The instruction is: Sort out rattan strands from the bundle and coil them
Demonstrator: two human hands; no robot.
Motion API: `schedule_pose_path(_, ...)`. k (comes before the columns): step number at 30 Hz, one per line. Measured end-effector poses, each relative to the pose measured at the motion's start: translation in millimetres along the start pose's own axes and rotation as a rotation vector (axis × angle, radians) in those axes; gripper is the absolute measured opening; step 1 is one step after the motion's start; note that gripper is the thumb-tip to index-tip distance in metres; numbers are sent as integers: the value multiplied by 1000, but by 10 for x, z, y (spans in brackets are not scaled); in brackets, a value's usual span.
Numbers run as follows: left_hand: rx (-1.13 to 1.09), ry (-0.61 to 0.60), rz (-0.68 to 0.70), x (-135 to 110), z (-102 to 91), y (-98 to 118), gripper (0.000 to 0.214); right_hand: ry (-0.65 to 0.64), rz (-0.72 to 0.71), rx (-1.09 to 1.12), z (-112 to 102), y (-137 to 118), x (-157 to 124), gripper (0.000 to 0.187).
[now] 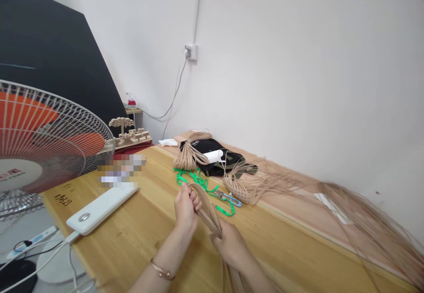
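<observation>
Right hand (232,244) fingers closing round strands (207,209) | left hand (186,207) fingers pinching their upper end above tabletop (145,231) | step: likely gathering strands into a bundle | scissors (228,197), green tape (195,180) lying just beyond fingers

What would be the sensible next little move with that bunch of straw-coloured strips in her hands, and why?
Probably slide the right hand further down the bundle of strips to even them out. Both hands grip it close together above the wooden table, the left hand pinching the looped top, while the long tails hang loose below the right hand.
</observation>
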State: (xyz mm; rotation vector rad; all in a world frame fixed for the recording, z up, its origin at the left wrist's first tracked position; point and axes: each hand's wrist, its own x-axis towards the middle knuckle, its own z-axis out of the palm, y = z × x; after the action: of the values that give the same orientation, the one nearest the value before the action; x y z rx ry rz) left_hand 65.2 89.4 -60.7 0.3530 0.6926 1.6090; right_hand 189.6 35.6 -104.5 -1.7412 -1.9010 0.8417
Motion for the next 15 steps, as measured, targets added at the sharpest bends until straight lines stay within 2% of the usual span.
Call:
schedule_pose_path(6, 78, 94, -29, -103, -354, 97, 39, -161, -94, -353, -84, -66, 105, 10)
schedule_pose_path(10, 192, 168, -82, -156, -621, 239, 20, -196, -138, -519, -108, -157, 155, 16)
schedule_pose_path(12, 384, 225, -65, -163, -722, 294, 14, -202, -150, -577, -120, -202, 162, 15)
schedule_pose_path(13, 552, 258, -2, -168, -749, 311, 20, -202, -155, -600, -123, -224, 164, 14)
schedule_pose_path(15, 980, 278, 248, -189, -747, 319, 45, -199, -162, -639, -117, -264, 175, 14)
